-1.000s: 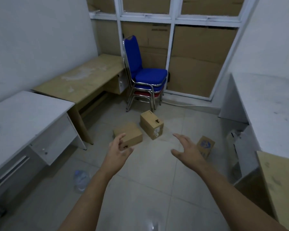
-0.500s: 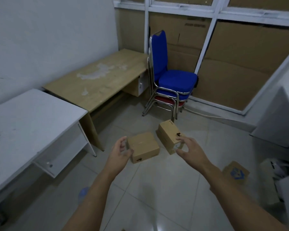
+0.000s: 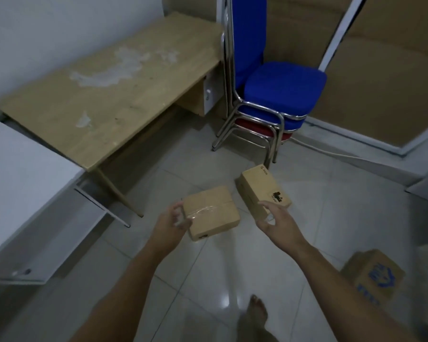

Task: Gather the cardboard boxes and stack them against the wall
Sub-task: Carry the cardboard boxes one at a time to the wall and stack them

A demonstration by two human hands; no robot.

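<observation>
Head view: our left hand (image 3: pixel 173 222) hovers with its fingers loosely curled at the left edge of the taped box (image 3: pixel 213 213), which lies flat on the floor (image 3: pixel 208 280) off the wooden desk's (image 3: pixel 109 95) near corner; we cannot tell if they touch. Our right hand (image 3: pixel 278 223), fingers parted and empty, reaches over the near end of the second box (image 3: pixel 260 188), just beside the first

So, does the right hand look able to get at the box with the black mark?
Probably yes. The right hand is open at the near side of the box with the black mark, nothing lies between them, and the chair stands behind the box, out of the way.
</observation>
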